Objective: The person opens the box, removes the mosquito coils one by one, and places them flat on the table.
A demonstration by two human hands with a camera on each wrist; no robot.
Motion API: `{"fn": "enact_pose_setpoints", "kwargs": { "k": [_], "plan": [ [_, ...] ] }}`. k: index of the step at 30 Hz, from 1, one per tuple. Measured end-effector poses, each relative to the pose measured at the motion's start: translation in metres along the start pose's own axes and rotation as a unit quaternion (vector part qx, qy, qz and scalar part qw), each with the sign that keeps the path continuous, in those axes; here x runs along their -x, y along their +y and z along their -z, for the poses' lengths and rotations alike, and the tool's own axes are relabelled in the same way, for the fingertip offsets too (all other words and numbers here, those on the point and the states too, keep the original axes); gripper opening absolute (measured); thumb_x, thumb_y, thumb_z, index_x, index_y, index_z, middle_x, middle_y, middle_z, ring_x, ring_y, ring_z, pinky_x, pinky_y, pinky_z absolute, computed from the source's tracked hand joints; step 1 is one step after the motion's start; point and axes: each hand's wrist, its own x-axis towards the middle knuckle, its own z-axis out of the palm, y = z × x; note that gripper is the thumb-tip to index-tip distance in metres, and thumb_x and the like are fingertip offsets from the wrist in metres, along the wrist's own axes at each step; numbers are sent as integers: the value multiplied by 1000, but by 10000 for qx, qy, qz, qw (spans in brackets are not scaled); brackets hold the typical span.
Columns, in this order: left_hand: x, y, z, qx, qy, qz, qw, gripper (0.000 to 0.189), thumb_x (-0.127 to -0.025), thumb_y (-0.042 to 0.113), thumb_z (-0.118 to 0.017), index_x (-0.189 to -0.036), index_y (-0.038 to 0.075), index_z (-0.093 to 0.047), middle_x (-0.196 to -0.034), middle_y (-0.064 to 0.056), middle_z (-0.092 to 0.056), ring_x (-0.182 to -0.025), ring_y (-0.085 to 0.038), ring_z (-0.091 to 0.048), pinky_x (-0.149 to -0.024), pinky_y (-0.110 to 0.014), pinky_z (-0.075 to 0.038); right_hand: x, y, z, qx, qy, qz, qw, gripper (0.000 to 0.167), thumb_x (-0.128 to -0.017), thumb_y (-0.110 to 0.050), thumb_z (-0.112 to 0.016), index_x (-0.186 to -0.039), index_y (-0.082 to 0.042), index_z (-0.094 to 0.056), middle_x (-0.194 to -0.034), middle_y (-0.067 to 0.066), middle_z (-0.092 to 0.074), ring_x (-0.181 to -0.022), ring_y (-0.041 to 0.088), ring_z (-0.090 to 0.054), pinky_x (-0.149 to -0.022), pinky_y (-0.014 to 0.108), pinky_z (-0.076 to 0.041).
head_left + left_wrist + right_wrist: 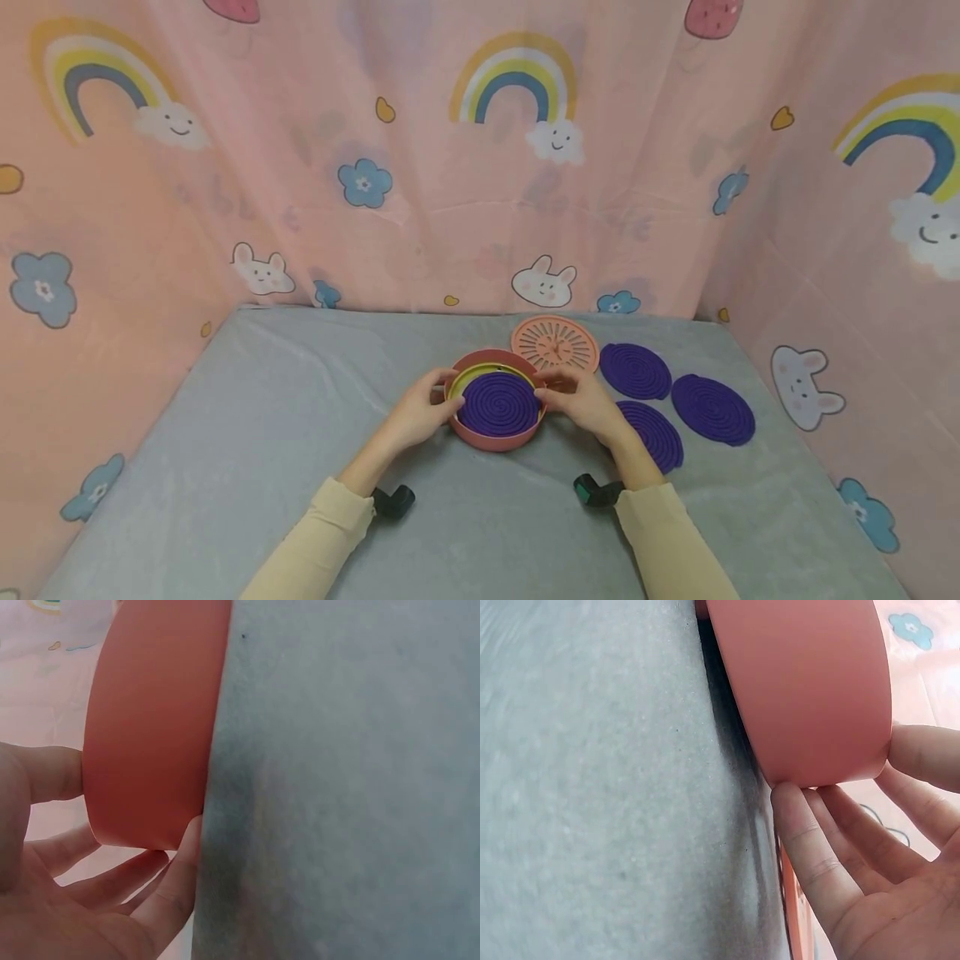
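A round reddish-pink mosquito coil box (pixel 498 444) stands on the cloth, with a yellow ring (pixel 467 382) inside its rim. Within it lies a purple mosquito coil (pixel 499 405). My left hand (pixel 422 410) grips the box from the left, its thumb at the coil's edge. From the right, my right hand (pixel 581 403) grips it the same way. In the left wrist view, fingertips touch the outer wall (pixel 154 727) low down while the thumb reaches over the rim. The right wrist view shows the fingers likewise against the wall (pixel 810 690). Both thumb tips are hidden there.
A slotted orange lid (pixel 555 343) lies just behind the box. To the right are more purple coils: one at the back (pixel 635 371), another farther right (pixel 713 409), and a third (pixel 651 435) partly behind my right wrist. A printed pink curtain (pixel 420 233) encloses the grey cloth (pixel 285 417).
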Motion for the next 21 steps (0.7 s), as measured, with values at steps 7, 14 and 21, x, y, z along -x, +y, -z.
{"fn": "enact_pose_setpoints", "kwargs": {
  "k": [7, 14, 21],
  "plan": [
    [0, 0, 2, -200, 85, -279, 9994, 46, -99, 21, -67, -141, 7, -55, -139, -13, -58, -116, -28, -64, -90, -45, -55, -3, 7, 1, 53, 38, -11, 10000, 36, -97, -13, -71, -129, 3, -64, -122, 23, -67, -110, 35, -64, -82, 26, -53],
    [-2, 8, 6, -592, 445, -653, 9951, 36, -99, 14, -65, -133, 0, -61, -128, -18, -63, -111, -32, -66, -93, -48, -54, -3, 12, 0, -13, 14, 76, 10000, 36, -96, -16, -72, -128, 1, -65, -121, 22, -67, -110, 34, -64, -83, 26, -54],
    [-4, 23, 9, -977, 1021, -911, 9858, 25, -99, 14, -65, -120, -1, -68, -116, -16, -69, -105, -29, -67, -87, -44, -57, -3, 12, 1, 53, 27, 71, 10000, 35, -96, -15, -72, -127, 1, -66, -120, 21, -68, -109, 33, -65, -84, 27, -54]
  ]
}}
